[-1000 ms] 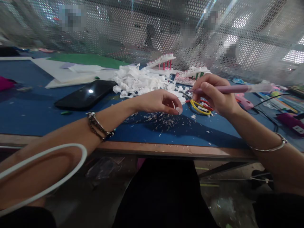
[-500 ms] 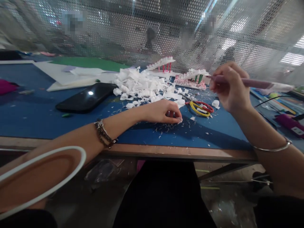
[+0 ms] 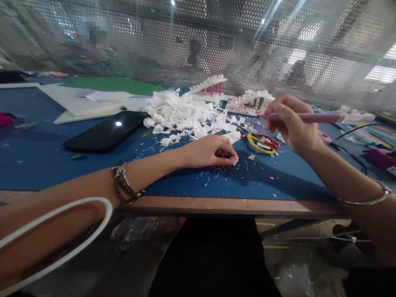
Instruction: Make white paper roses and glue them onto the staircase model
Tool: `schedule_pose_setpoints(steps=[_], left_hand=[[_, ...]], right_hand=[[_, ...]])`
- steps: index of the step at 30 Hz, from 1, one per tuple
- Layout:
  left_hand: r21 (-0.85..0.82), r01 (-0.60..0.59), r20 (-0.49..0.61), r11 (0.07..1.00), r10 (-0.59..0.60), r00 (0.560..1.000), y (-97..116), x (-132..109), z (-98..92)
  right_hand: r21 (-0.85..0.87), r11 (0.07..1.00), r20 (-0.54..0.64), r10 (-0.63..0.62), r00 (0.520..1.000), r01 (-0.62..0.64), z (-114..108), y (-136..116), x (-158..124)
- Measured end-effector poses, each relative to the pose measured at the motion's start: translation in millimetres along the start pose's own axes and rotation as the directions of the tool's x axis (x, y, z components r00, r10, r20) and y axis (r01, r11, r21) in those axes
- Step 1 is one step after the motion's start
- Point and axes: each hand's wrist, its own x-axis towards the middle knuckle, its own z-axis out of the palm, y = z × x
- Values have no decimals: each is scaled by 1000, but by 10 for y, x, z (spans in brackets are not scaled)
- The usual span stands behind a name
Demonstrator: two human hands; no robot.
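My left hand rests low over the blue table, its thumb and finger pinched on a small white paper piece. Raised to the right, my right hand grips a pink pen with a clear cap on its back end; its tip points left. A heap of white paper scraps lies beyond my left hand. Scissors with red and yellow handles lie between my hands, their blades partly under paper. Behind stand a white stair-like model on red posts and a model with green posts.
A black phone lies on the left. White sheets and a green sheet are behind it. A purple object and dark cables lie at the right. A perforated metal screen closes the back.
My right hand has moved left and slightly down with the pen, nearer the green-post model. The left hand keeps its pinch on the paper piece. The view has shifted a little.
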Motion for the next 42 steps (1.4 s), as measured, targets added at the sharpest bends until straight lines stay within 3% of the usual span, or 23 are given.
schedule_pose_setpoints(steps=[4,13,23,30,38,42], left_hand=[[-16,15,-2,1000,-15,1000,30,-6,23],[-49,123,-172,991,-130,976,84,19,99],[-177,198,-82,964,-215,973,78,25,66],[-175,137,-34,975,-145,989,-6,32,21],[-195,26,-72,980,-41,997,-59,27,13],[-178,37,-77,983,-51,996,-31,29,-3]], right_hand=[[-73,995,116,82,990,-74,79,-29,-105],[-27,981,316,190,930,-191,146,153,-249],[28,972,356,210,911,-235,252,220,-227],[18,974,403,200,893,-226,293,273,-222],[-73,981,432,192,881,-178,281,266,-237],[-72,989,407,146,902,-128,271,272,-241]])
